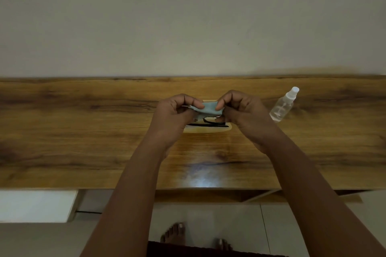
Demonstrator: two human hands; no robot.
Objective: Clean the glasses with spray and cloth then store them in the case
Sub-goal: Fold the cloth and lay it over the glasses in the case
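Both hands, the left hand (177,110) and right hand (240,108), pinch the soft blue cloth (208,107) around the thin, easily bent glasses (208,120) between them, best held by the frame.

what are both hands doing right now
Left hand: closed, pinching the light blue cleaning cloth and the dark-framed glasses.
Right hand: closed, pinching the same cloth's other end.

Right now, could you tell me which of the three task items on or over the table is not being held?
The spray bottle: it stands alone on the table's right side, while both hands grip the blue cloth and glasses.
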